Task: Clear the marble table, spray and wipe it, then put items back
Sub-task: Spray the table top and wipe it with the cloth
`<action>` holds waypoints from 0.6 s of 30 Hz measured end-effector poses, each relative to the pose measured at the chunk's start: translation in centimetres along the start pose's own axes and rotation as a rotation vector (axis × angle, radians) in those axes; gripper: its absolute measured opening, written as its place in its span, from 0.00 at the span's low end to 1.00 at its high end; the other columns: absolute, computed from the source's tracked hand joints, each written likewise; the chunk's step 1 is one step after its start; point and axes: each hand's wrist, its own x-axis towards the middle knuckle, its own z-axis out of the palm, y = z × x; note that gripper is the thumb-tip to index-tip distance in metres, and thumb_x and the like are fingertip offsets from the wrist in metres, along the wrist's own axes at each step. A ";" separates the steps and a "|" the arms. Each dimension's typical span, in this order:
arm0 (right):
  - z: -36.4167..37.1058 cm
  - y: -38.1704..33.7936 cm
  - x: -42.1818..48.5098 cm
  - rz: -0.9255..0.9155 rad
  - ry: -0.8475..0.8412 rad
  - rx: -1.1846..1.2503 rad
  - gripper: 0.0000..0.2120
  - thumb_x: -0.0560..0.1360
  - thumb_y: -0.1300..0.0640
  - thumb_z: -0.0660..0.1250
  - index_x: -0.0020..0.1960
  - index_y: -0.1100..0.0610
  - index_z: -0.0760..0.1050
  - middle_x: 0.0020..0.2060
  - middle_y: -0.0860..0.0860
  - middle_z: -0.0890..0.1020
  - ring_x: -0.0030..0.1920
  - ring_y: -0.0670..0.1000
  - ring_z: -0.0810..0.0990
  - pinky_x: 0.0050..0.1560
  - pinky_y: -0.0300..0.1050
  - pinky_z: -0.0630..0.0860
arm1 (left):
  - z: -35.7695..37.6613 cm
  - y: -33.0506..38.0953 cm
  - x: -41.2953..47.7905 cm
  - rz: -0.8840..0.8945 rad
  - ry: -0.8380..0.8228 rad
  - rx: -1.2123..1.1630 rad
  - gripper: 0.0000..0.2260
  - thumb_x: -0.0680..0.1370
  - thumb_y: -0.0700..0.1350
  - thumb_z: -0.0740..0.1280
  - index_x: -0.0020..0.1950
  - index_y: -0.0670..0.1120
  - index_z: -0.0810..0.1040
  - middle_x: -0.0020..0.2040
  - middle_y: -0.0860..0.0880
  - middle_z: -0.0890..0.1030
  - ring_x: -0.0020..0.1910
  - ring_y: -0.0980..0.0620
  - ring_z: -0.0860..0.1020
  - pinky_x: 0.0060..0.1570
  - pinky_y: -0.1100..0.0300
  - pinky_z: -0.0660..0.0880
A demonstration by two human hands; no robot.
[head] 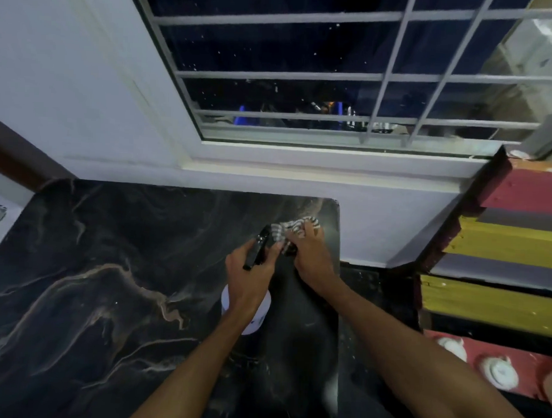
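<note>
The black marble table (94, 280) with pale veins fills the lower left. Over its right part my left hand (250, 273) grips a spray bottle (258, 317) by the neck; its black trigger head (259, 247) sticks up past my fingers and its white body shows below my wrist. My right hand (310, 257) sits just to the right, fingers closed on a striped grey-and-white cloth (291, 229) bunched near the table's far right corner. The cloth touches the bottle's nozzle end.
A white wall and a barred window (335, 85) stand behind the table. To the right is a stack of red, yellow and grey boards (501, 248), with white round lids (497, 371) on a red surface below. Dark floor (375, 290) lies between table and boards.
</note>
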 end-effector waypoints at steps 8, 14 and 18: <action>-3.9 3.1 5.9 0.064 0.053 -0.100 0.30 0.76 0.66 0.63 0.75 0.47 0.70 0.76 0.58 0.62 0.70 0.64 0.64 0.70 0.57 0.71 | 0.6 -1.0 2.0 0.062 0.006 0.027 0.23 0.77 0.45 0.76 0.30 0.57 0.67 0.25 0.57 0.69 0.26 0.59 0.66 0.30 0.63 0.66; -4.0 4.0 1.5 0.129 0.028 -0.113 0.32 0.76 0.67 0.64 0.77 0.47 0.67 0.79 0.59 0.57 0.73 0.66 0.61 0.70 0.58 0.71 | -1.3 -0.6 0.5 0.030 0.005 0.008 0.21 0.77 0.43 0.76 0.30 0.53 0.70 0.26 0.56 0.72 0.26 0.58 0.70 0.31 0.63 0.69; -1.8 2.5 -6.2 0.089 0.000 -0.097 0.32 0.74 0.69 0.63 0.75 0.47 0.70 0.77 0.59 0.61 0.70 0.65 0.63 0.70 0.59 0.72 | -3.7 0.1 -2.9 0.000 0.019 0.040 0.21 0.77 0.43 0.77 0.30 0.52 0.69 0.26 0.56 0.72 0.27 0.59 0.70 0.31 0.61 0.69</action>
